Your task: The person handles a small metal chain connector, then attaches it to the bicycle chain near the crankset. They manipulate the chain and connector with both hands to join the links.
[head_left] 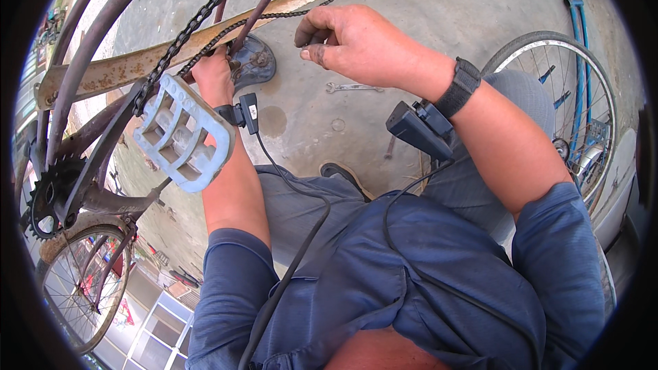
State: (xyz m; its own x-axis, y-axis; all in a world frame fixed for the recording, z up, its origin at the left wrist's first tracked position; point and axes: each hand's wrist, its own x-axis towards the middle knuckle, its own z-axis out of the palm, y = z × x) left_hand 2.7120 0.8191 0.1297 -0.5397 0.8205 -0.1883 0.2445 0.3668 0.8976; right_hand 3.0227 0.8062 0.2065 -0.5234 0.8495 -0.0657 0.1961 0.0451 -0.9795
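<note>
My left hand (214, 74) is closed beside a purple-brown frame tube (264, 7) of the bicycle. Its fingers are partly hidden behind the black chain (199, 20) and the rusty chain guard (103, 82), so what they grip does not show. Below that wrist, a pale grey-blue pedal (184, 133) covers part of the forearm. My right hand (349, 41) hovers over the floor with fingers loosely curled and a gap to the thumb; nothing shows in it. Just beyond its knuckles the chain runs slack toward the top edge. The toothed chainring (51, 195) sits at the left without the chain round it.
A wrench (354, 88) lies on the concrete below my right hand. Beside my left hand is a blue-grey rounded, dish-like thing (259, 62). A loose wheel (603, 82) and blue tubing (579, 48) are at the right. Black cables run from both wrist devices across my lap.
</note>
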